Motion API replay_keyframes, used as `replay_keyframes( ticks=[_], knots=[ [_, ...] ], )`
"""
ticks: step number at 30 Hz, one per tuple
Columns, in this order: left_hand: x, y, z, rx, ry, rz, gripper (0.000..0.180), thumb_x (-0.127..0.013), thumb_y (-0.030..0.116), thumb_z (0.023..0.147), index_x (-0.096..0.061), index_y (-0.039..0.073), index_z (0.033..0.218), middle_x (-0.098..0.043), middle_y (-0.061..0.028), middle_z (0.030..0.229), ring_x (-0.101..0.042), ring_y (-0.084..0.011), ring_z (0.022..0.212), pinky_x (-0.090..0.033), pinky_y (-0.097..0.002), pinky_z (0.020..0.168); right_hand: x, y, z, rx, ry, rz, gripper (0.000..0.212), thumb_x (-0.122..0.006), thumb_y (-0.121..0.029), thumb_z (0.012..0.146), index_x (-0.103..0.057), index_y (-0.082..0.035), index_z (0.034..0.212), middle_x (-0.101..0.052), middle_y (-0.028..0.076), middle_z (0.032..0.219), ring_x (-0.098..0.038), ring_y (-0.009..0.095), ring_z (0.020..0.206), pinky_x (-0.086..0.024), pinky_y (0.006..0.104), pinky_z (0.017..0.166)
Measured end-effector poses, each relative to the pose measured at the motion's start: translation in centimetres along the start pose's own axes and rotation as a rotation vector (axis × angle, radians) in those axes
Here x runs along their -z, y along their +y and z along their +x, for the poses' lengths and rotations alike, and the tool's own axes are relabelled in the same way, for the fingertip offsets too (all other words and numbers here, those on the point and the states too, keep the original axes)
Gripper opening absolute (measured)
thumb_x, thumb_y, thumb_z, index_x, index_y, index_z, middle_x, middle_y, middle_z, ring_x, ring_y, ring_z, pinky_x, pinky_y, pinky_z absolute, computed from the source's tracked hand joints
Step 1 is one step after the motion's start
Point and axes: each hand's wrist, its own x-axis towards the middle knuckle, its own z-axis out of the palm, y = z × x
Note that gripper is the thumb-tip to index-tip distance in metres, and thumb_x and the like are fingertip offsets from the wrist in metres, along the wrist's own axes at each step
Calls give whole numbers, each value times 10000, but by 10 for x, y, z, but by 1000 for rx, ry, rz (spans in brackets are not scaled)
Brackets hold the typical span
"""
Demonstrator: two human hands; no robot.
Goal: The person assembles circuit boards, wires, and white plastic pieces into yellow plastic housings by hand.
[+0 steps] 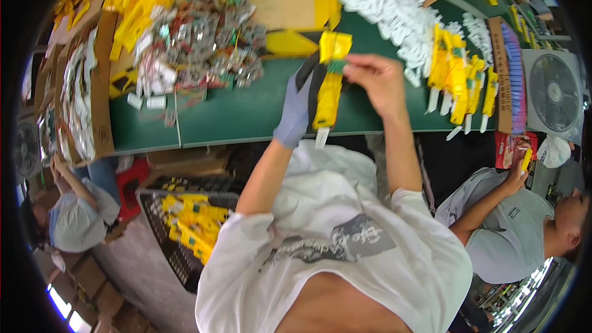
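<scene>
My left hand (300,102), in a grey glove with black fingers, is closed round a long yellow plastic casing (328,98). The casing stands nearly upright in view, over the front edge of the green table. A small green circuit board (336,66) sits across its upper part, and a white tab (321,138) sticks out at the lower end. At the board's right edge my bare right hand (379,80) has thumb and forefinger pinched together. Whatever lies between those fingertips is too small to make out.
Left on the table lies a heap of wired circuit parts (203,37), with yellow casings (132,6) behind. White plastic pieces (388,12) and several yellow units (456,74) lie right. A black crate (157,219) of yellow casings stands below left. Co-workers sit either side.
</scene>
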Motion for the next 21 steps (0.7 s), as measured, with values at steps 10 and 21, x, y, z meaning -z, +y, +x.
replay_keyframes(
  ticks=[10, 21],
  knots=[
    [-2, -19, -8, -148, 229, 88, 224, -518, 141, 931, -536, 13, 1114, -575, -14, 857, -523, -63, 719, -436, -219, 611, -28, 11, -19, 131, 23, -95, 174, -697, -70, 795, -604, -12, 930, -559, -14, 739, -495, 45, 622, -405, 183, 584],
    [8, -37, 5, -190, 229, 37, 311, -481, 169, 952, -476, 5, 1217, -570, -59, 1007, -532, -105, 882, -451, -249, 743, -38, 19, -12, 332, 32, -381, 128, -513, -112, 901, -502, -4, 832, -465, 60, 718, -420, 104, 638, -367, 262, 565]
  ],
)
